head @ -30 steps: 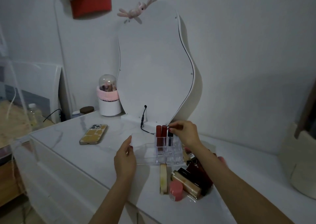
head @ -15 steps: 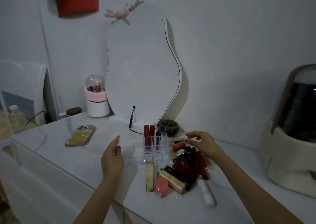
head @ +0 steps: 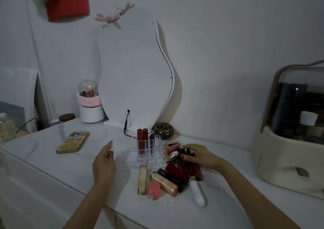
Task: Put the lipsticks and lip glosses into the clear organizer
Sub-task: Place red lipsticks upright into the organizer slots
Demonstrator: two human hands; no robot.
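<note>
**While three stand sorted, a heap waits**

With only three tubes [head: 145, 137] upright in the clear organizer [head: 133, 157], most lipsticks [head: 177, 169] lie piled just right of it. Her left hand [head: 104, 160] rests flat against the organizer's side; her right hand [head: 201, 156] curls over the pile. Loose tubes lie near the surface's [head: 52, 167] front edge.

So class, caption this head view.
Left hand steadies the clear organizer; right hand reaches into the lipstick pile.

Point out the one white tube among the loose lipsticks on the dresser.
It is the white tube lying on its side at the near right edge of the pile, alone. The others are red, dark, gold or pink, like the pink-capped one to its left.
</note>
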